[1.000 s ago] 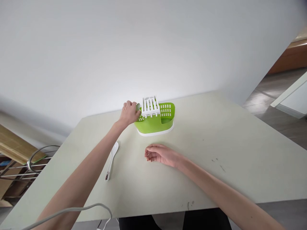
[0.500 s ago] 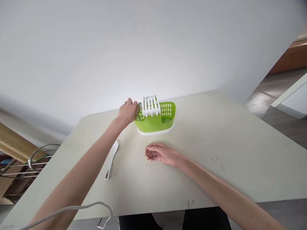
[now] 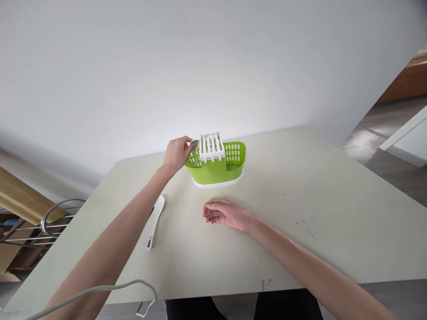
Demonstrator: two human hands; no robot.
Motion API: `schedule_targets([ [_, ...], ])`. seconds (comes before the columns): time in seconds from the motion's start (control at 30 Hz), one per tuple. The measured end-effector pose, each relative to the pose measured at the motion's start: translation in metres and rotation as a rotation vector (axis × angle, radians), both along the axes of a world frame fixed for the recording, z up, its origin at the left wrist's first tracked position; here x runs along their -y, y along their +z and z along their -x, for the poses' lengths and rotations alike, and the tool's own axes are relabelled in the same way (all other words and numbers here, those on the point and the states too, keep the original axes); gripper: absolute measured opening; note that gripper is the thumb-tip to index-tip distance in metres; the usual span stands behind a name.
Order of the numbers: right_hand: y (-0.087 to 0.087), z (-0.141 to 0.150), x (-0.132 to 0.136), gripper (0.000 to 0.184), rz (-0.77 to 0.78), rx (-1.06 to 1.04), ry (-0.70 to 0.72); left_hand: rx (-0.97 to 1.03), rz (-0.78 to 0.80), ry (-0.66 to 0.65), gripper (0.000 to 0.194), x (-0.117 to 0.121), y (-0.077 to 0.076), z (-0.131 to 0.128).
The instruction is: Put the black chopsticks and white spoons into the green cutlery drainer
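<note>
A green utensil holder (image 3: 213, 174) with a white slatted top and a white base stands near the back of the table. In its left compartment a greyish spoon (image 3: 195, 155) is upright, bowl end at the top. My left hand (image 3: 177, 153) reaches to that side and pinches the spoon by its upper end. The spoon's lower end is hidden inside the holder. Closer to me, my right hand (image 3: 225, 213) rests on the table with loosely curled fingers apart and nothing in them. A white spoon (image 3: 155, 222) lies beside my left forearm.
The pale table (image 3: 320, 191) stands against a white wall (image 3: 213, 66). A grey cable (image 3: 100, 289) crosses my left forearm at the front. To the left are a metal rack (image 3: 50, 226) and a wooden board (image 3: 26, 195).
My left hand has shifted slightly at the holder's left side, and more of the spoon shows in the left compartment. My right hand stays in place.
</note>
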State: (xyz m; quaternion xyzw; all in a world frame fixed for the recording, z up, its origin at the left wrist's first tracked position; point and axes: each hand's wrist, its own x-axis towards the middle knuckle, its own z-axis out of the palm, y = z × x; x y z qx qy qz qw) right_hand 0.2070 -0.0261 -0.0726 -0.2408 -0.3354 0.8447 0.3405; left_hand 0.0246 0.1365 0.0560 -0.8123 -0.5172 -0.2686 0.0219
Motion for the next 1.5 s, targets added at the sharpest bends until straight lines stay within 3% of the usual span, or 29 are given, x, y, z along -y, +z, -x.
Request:
schedule_targets([
  [0.2,0.0,0.0,-0.001,0.034,-0.001,0.002,0.001,0.244,-0.039,0.002,0.028,0.001,0.005,-0.004],
  [0.43,0.002,0.0,0.0,0.033,0.007,0.014,-0.007,0.339,-0.06,-0.001,0.021,0.007,0.02,-0.004],
  [0.57,-0.001,0.0,0.0,0.031,-0.001,0.003,0.001,0.377,-0.125,-0.004,0.017,0.011,0.043,-0.001],
  [0.8,0.0,0.0,0.001,0.033,0.005,0.015,0.0,0.66,-0.319,0.074,0.013,0.032,0.103,0.028],
  [0.93,-0.001,0.0,0.002,0.032,-0.006,0.026,-0.005,0.767,-0.28,0.106,0.023,0.055,0.116,0.056],
  [1.1,-0.004,-0.001,0.002,0.028,-0.007,0.024,-0.004,0.62,-0.165,0.267,0.031,0.093,0.113,0.078],
  [1.27,-0.005,0.0,0.003,0.027,-0.015,0.032,0.002,0.475,0.189,0.479,0.043,0.113,0.097,0.092],
  [1.4,-0.006,0.0,0.003,0.027,-0.013,0.034,-0.002,0.318,0.507,0.372,0.05,0.112,0.058,0.102],
  [1.5,-0.006,0.001,0.003,0.028,-0.008,0.039,-0.005,0.278,0.64,0.226,0.051,0.108,0.027,0.103],
])
